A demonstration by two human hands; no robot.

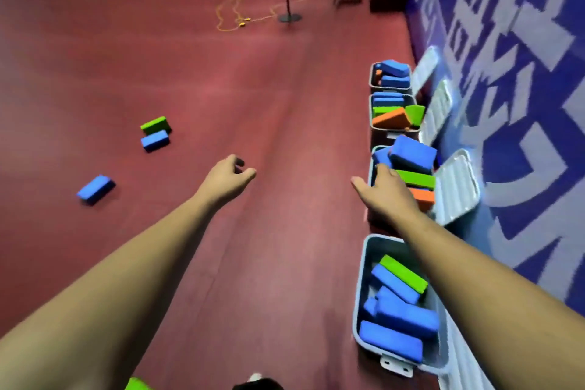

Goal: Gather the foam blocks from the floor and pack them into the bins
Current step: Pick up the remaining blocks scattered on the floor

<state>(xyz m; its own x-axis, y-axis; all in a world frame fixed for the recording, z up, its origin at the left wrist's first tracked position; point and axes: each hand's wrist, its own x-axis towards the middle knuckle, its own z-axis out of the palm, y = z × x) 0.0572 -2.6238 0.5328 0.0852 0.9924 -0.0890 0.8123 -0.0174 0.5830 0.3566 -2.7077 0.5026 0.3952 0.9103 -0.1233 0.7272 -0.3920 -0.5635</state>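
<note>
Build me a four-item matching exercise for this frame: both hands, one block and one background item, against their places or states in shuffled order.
Things:
1. left hand
2. right hand
3. leftmost blue block
4. yellow cord

Places or states:
A. coiled beside the black stand
B. over a filled bin
C. lying alone on the floor
D. holding nothing, above bare floor

Pairs: 1-D, 2-B, 3-C, 4-A
</note>
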